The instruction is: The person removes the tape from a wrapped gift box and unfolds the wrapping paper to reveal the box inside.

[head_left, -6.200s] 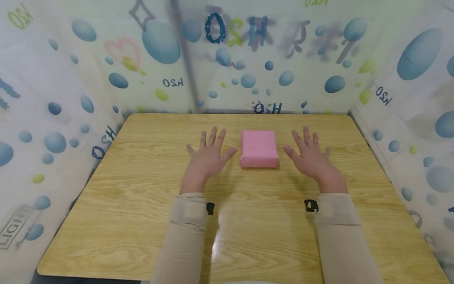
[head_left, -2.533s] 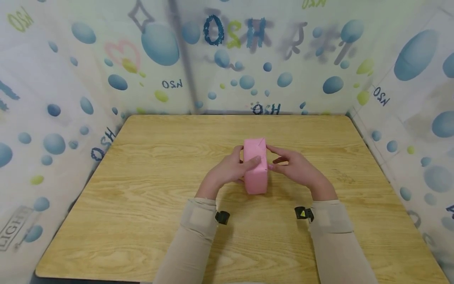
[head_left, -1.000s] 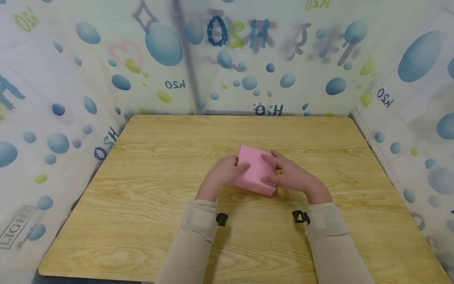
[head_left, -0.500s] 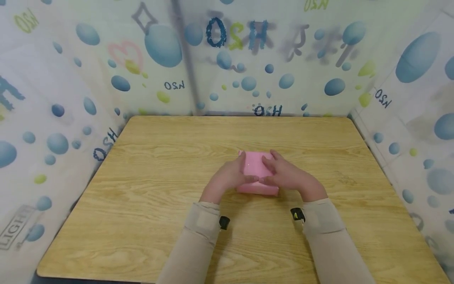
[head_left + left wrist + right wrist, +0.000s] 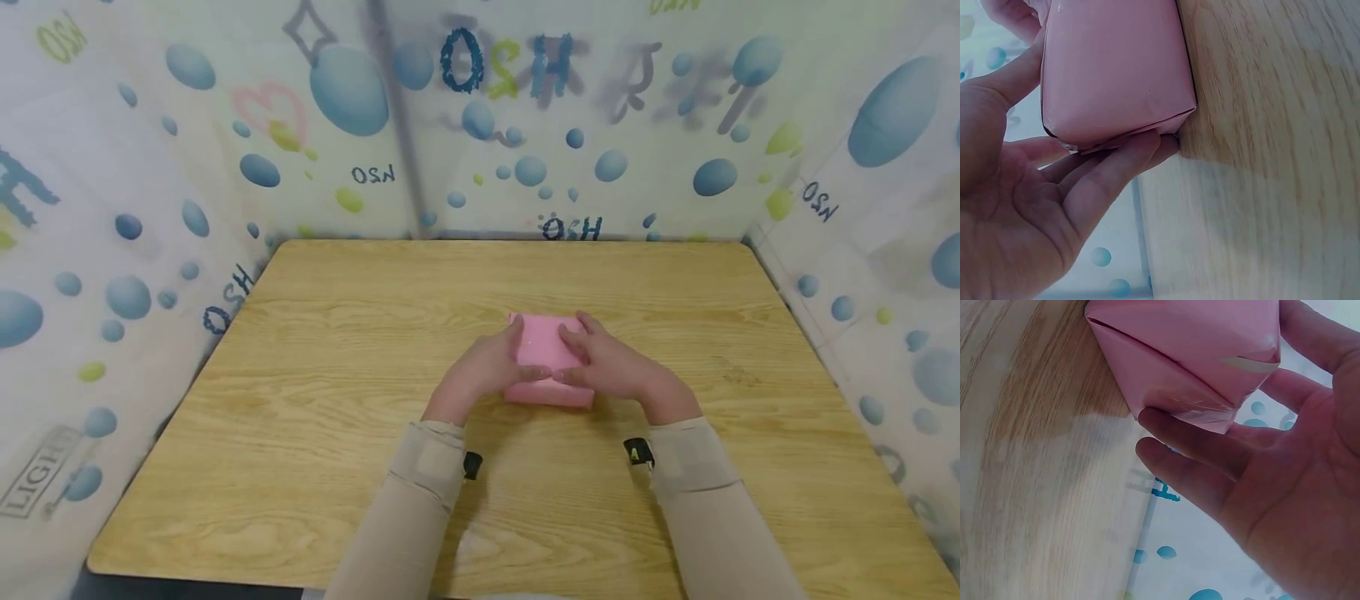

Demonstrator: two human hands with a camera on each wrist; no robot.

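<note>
A box wrapped in shiny pink paper [image 5: 543, 342] lies flat on the wooden table, near its middle. My left hand [image 5: 486, 367] holds its left side, thumb across the top near the front edge. From the other side my right hand [image 5: 621, 368] holds it, thumb and a finger on top. The two thumb tips almost meet. In the left wrist view, fingertips touch the end of the pink box [image 5: 1116, 69], whose bottom edge is at the tabletop. The right wrist view shows folded paper flaps on the box's end [image 5: 1179, 369], with fingers against them.
The wooden table [image 5: 337, 450] extends around the box on every side. Behind it and to both sides hang pale curtains [image 5: 480, 183] printed with blue and green bubbles. A small black wrist camera [image 5: 639, 452] sits at the right cuff, another [image 5: 472, 465] at the left.
Earlier the box lay farther back with both hands spread beside it. The hands took hold, stood it on edge, turned it and laid it flat nearer me. Over the last half second little has moved.
</note>
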